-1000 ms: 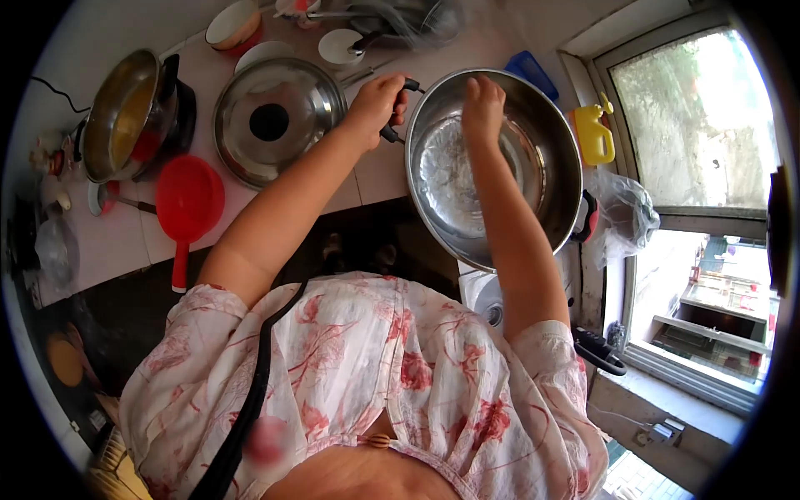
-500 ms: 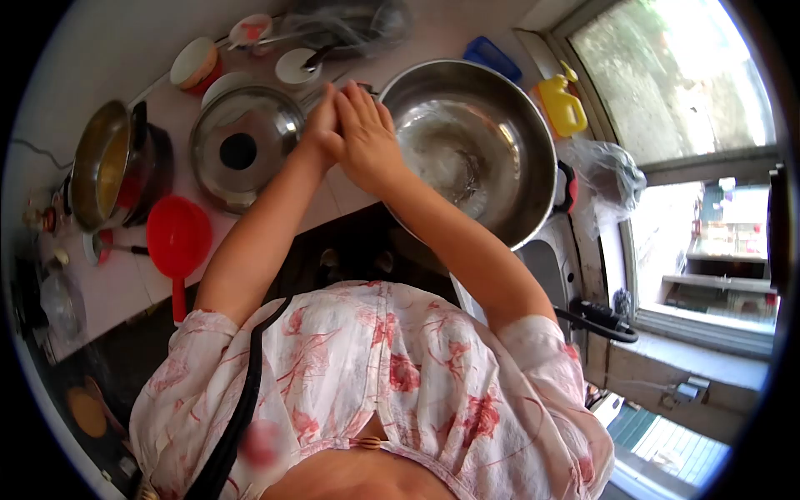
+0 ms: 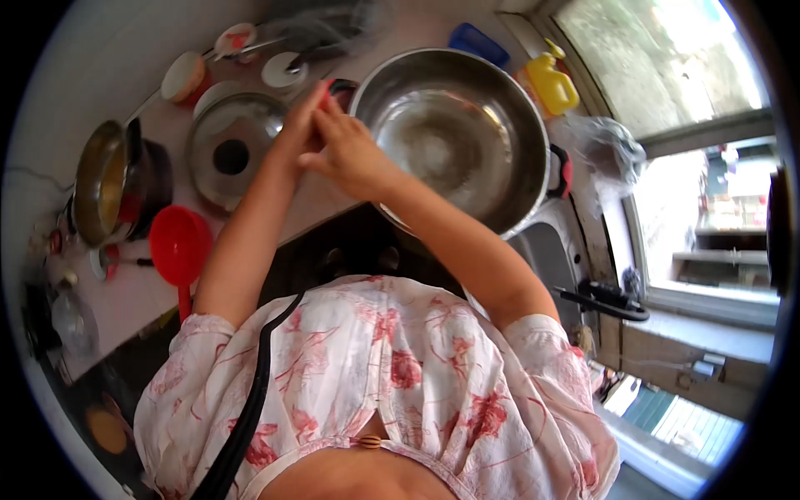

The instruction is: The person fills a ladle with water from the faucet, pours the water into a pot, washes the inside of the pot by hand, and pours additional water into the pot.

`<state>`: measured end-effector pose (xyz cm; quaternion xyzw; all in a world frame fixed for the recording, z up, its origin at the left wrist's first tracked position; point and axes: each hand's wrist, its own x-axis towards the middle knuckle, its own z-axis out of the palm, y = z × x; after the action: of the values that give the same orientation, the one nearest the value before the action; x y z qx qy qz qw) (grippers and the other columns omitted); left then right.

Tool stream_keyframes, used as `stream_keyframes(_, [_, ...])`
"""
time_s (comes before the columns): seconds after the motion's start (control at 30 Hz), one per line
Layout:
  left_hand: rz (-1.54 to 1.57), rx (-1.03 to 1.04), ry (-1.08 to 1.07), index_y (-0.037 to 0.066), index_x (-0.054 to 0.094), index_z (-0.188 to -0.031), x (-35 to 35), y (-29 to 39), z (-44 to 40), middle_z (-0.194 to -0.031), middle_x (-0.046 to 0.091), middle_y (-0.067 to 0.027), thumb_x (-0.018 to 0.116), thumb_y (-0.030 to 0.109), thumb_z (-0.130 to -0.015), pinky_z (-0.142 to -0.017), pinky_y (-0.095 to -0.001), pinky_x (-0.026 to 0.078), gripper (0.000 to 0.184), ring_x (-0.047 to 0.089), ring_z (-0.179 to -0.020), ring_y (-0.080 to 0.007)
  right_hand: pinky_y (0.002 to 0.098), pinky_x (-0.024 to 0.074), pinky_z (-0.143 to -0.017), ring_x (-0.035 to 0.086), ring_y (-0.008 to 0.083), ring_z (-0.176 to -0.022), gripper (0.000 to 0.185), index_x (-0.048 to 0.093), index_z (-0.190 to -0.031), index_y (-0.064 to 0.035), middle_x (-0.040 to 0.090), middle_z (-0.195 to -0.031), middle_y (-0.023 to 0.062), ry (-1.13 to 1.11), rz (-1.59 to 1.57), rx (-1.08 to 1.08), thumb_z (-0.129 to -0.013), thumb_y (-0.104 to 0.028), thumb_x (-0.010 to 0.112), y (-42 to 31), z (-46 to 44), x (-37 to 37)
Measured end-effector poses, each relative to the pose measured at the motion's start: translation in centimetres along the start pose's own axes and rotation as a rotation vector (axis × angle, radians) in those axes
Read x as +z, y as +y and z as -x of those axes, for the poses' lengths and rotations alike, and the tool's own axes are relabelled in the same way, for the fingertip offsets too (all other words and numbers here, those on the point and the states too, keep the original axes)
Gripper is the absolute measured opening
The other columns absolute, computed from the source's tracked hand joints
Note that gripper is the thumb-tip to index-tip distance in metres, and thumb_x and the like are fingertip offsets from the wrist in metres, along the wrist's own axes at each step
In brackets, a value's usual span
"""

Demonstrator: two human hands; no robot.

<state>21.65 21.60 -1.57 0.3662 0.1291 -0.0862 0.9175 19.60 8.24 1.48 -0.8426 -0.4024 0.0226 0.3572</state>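
Note:
A large steel pot stands at the upper middle, with what looks like a little clear liquid at its bottom. Just left of its rim, my two hands touch each other. My right hand has its fingers spread and leans against my left hand, whose fingers are mostly hidden. Nothing shows in my right hand. Behind my left forearm lies a steel lid with a black knob. A red dipper rests further left, near the counter edge.
At the far left stands a pot with yellowish contents. Bowls line the back. A yellow bottle, blue tray and plastic bag are right of the big pot, with a sink below.
My left hand has let go of the big pot's handle, and my right hand has come out of the pot to meet it. The liquid looks calmer. The view has shifted.

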Motion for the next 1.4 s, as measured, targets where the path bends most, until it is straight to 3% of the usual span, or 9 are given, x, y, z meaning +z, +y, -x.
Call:
stream_keyframes(0.23, [-0.588, 0.177, 0.074, -0.002, 0.047, -0.114, 0.5, 1.4, -1.1, -0.098, 0.056, -0.01, 0.044, 0.012, -0.088, -0.062, -0.0247, 0.048, 0.03, 0.056, -0.077, -0.0141, 0.0328, 0.0452, -0.074, 0.057, 0.0284, -0.091, 0.02, 0.058, -0.096, -0.0008, 0.058, -0.101, 0.0157, 0.31, -0.223, 0.316, -0.081, -0.013, 0.057, 4.1, 4.0, -4.5])
stream_keyframes(0.4, [-0.737, 0.196, 0.254, 0.005, 0.053, -0.105, 2.1, 0.5, -1.0, -0.068, 0.05, -0.0024, 0.051, 0.016, -0.084, -0.038, -0.0208, 0.031, 0.023, 0.036, -0.045, -0.0059, 0.0357, 0.0482, -0.069, 0.06, 0.0305, -0.076, 0.021, 0.062, -0.092, -0.0031, 0.06, -0.079, 0.0133, 0.065, 0.524, 0.558, -0.077, -0.018, 0.058, 17.7, 7.3, -1.3])
stream_keyframes(0.47, [-0.753, 0.196, 0.297, 0.005, 0.058, -0.093, 1.5, 0.2, -1.8, -0.06, 0.048, -0.0003, 0.054, 0.021, -0.083, -0.036, -0.0228, 0.033, 0.019, 0.039, -0.042, -0.0071, 0.0385, 0.0488, -0.067, 0.06, 0.0316, -0.071, 0.021, 0.063, -0.091, -0.0064, 0.06, -0.071, 0.0129, -0.293, -0.394, 1.062, -0.077, -0.021, 0.058, 15.5, 5.4, -3.0])
stream_keyframes(0.53, [-0.711, 0.118, 0.309, 0.004, 0.058, -0.09, 2.0, 0.6, -1.5, -0.057, 0.042, 0.0016, 0.055, 0.026, -0.084, -0.035, -0.022, 0.03, 0.024, 0.036, -0.04, -0.0062, 0.0403, 0.0481, -0.061, 0.061, 0.0298, -0.067, 0.022, 0.063, -0.088, -0.0097, 0.061, -0.068, 0.0115, -0.622, 0.79, -0.015, -0.079, -0.028, 0.056, 17.2, 5.1, -1.5])
stream_keyframes(0.63, [-0.577, 0.029, 0.278, 0.007, 0.054, -0.079, 1.3, 1.0, -1.6, -0.057, 0.042, 0.0027, 0.057, 0.029, -0.083, -0.038, -0.0224, 0.03, 0.022, 0.036, -0.042, -0.0067, 0.0392, 0.0458, -0.067, 0.061, 0.0279, -0.068, 0.02, 0.064, -0.084, -0.0112, 0.062, -0.07, 0.0112, -0.195, 0.486, 0.602, -0.078, -0.029, 0.056, 9.2, 5.1, -5.8])
stream_keyframes(0.87, [-0.538, -0.027, 0.196, 0.013, 0.048, -0.074, 0.8, 1.0, -1.5, -0.056, 0.039, 0.0051, 0.059, 0.027, -0.081, -0.04, -0.021, 0.029, 0.019, 0.035, -0.044, -0.0055, 0.038, 0.0372, -0.085, 0.053, 0.0267, -0.096, 0.012, 0.063, -0.077, -0.0065, 0.06, -0.097, 0.0077, 0.148, 0.558, 0.065, -0.078, -0.015, 0.055, 9.4, 13.3, -15.5])
stream_keyframes(1.0, [-0.589, -0.004, 0.19, 0.011, 0.047, -0.079, 1.3, 1.2, -1.2, -0.056, 0.037, 0.0051, 0.056, 0.025, -0.083, -0.039, -0.0211, 0.028, 0.017, 0.034, -0.043, -0.0052, 0.0388, 0.0347, -0.09, 0.046, 0.0267, -0.107, 0.02, 0.059, -0.095, -0.0082, 0.052, -0.111, 0.0107, 0.413, 0.795, 0.355, -0.075, -0.007, 0.053, 11.8, 17.5, -18.6])
stream_keyframes(1.2, [-0.687, 0.007, 0.201, 0.007, 0.049, -0.09, 2.1, 1.2, -1.0, -0.056, 0.036, 0.0047, 0.054, 0.023, -0.084, -0.038, -0.0216, 0.028, 0.018, 0.032, -0.041, -0.0053, 0.0443, 0.045, -0.072, 0.055, 0.0394, -0.085, 0.028, 0.053, -0.106, -0.007, 0.052, -0.109, 0.0175, 0.089, 0.71, 0.71, -0.079, -0.016, 0.051, 16.7, 15.6, -21.6])
stream_keyframes(1.4, [-0.635, 0.022, 0.222, 0.008, 0.05, -0.089, 1.7, 1.1, -1.2, -0.054, 0.035, 0.0048, 0.055, 0.023, -0.084, -0.037, -0.0213, 0.027, 0.017, 0.032, -0.041, -0.0051, 0.0343, 0.0469, -0.059, 0.057, 0.0226, -0.059, 0.026, 0.06, -0.09, -0.0027, 0.056, -0.06, 0.0102, -0.33, 0.245, 0.677, -0.078, -0.025, 0.058, 22.4, 14.0, -24.4])
